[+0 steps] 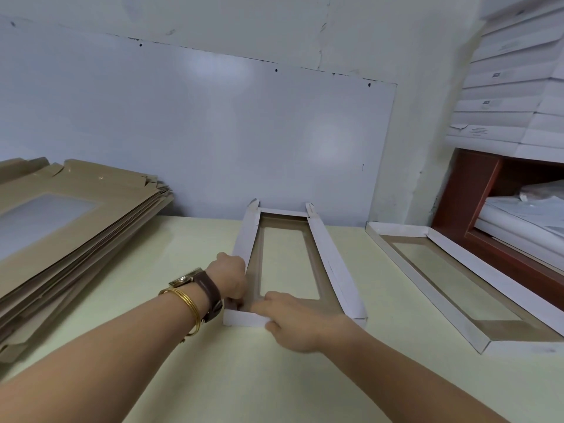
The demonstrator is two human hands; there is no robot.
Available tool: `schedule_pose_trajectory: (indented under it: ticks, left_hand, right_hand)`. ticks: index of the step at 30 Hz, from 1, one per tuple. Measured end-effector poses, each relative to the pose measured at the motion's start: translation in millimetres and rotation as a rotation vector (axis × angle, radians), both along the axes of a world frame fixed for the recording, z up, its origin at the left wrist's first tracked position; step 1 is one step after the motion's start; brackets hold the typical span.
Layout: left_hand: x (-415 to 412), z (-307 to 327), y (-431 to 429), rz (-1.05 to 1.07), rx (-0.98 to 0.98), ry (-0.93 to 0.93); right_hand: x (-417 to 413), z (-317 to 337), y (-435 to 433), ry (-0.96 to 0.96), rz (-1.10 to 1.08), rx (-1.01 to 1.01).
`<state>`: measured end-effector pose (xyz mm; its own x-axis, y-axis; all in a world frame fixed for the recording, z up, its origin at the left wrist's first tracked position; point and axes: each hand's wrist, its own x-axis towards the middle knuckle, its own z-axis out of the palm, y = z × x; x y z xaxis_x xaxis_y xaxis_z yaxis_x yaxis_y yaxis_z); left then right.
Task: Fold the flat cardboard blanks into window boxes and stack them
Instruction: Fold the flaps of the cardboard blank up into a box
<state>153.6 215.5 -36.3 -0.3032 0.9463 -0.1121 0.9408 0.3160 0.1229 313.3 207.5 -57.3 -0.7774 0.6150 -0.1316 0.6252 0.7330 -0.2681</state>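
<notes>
Only writing I can make out looks like "SGS" on the white cartons [500,87] stacked up and to the right of the half-folded box [332,270]. The smaller print there is too blurry. That box sits mid-table [274,377]. The left hand [232,279] curls around its near left corner. The right hand [293,319] grips the near end wall, thumb outside, fingers inside. Flat blanks [76,215] are piled to its left, and a finished box [399,230] lies just to its right.

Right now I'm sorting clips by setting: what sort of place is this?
Likely a small packaging workroom: a pile of flat blanks, a half-folded window box, and stacked white cartons at the right.
</notes>
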Motion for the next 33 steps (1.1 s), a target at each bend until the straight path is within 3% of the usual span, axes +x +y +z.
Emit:
schedule_pose_trajectory:
  ticks: [11, 16, 24, 30, 33]
  left_hand:
    - [8.4, 9.2, -1.1, -0.023, -0.103, 0.083]
    - [15.1, 2.8, 0.6, -0.058, -0.045, 0.168]
    - [17.9, -6.8, 1.0, -0.036, -0.042, 0.093]
    - [22.4, -6.9, 3.1, -0.146, -0.105, 0.263]
    - [21.4, -4.7, 2.7, -0.184, -0.142, 0.260]
  right_hand:
    - [-3.7, 15.3, -3.6, -0.099, -0.012, -0.085]
    - [-6.3, 13.1, -3.3, -0.077, -0.012, -0.083]
    - [-4.9, 11.8, -2.3, -0.047, -0.018, -0.078]
    - [-5.3, 9.4, -1.5, -0.040, -0.006, -0.078]
    - [-6.8, 8.8, 0.0, -0.055, -0.008, -0.080]
